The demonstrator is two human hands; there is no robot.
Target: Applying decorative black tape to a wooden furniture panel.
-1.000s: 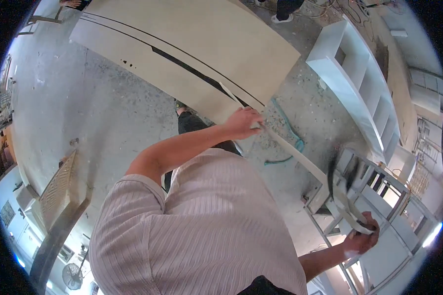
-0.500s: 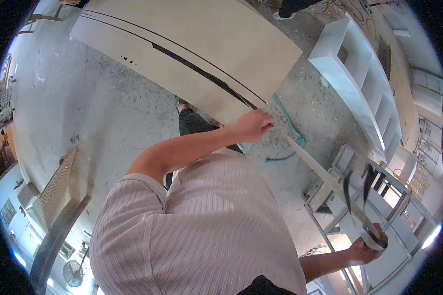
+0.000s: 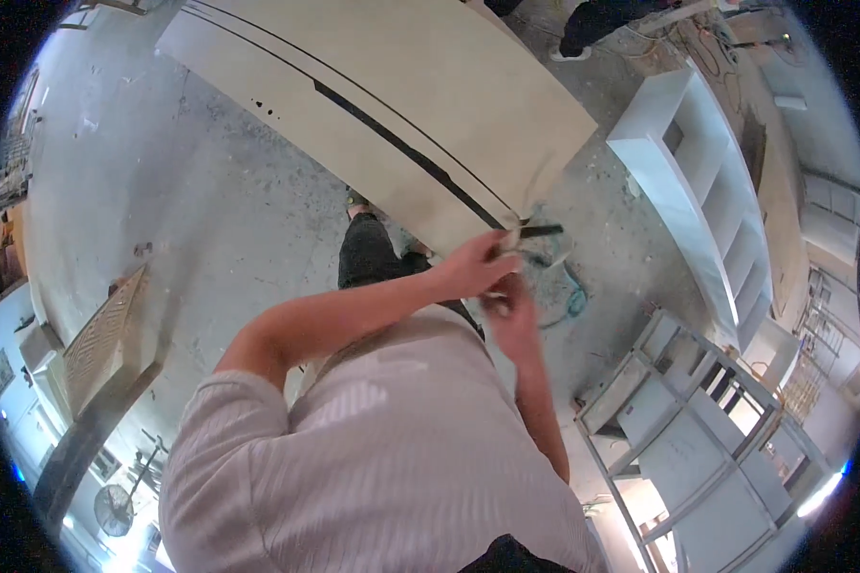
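Note:
A large cream panel (image 3: 468, 95) stretches away in front of me, with thin dark lines and a wider black band (image 3: 382, 134) running along it. My left hand (image 3: 473, 267) is at its near right corner, fingers pinched together beside a flexible pale-and-black strip (image 3: 543, 230). Just below it is my right hand (image 3: 512, 315), smeared by motion, its fingers curled close to the left ones. The strip's loose part sticks out past the panel's corner. Where exactly each hand grips it is hidden by fingers and blur.
A white open shelf unit (image 3: 683, 158) stands on the right, with a grey metal frame (image 3: 683, 406) nearer me. A teal hose or strap (image 3: 575, 301) lies on the stained concrete floor. Another person's dark-clad leg (image 3: 583, 29) shows beyond the panel. At left are a lattice panel (image 3: 110, 329) and a fan (image 3: 115, 509).
My right hand has swung in from far right to meet my left hand, bringing the long strip with it. The strip is now bunched near the panel's corner. The view has shifted slightly.

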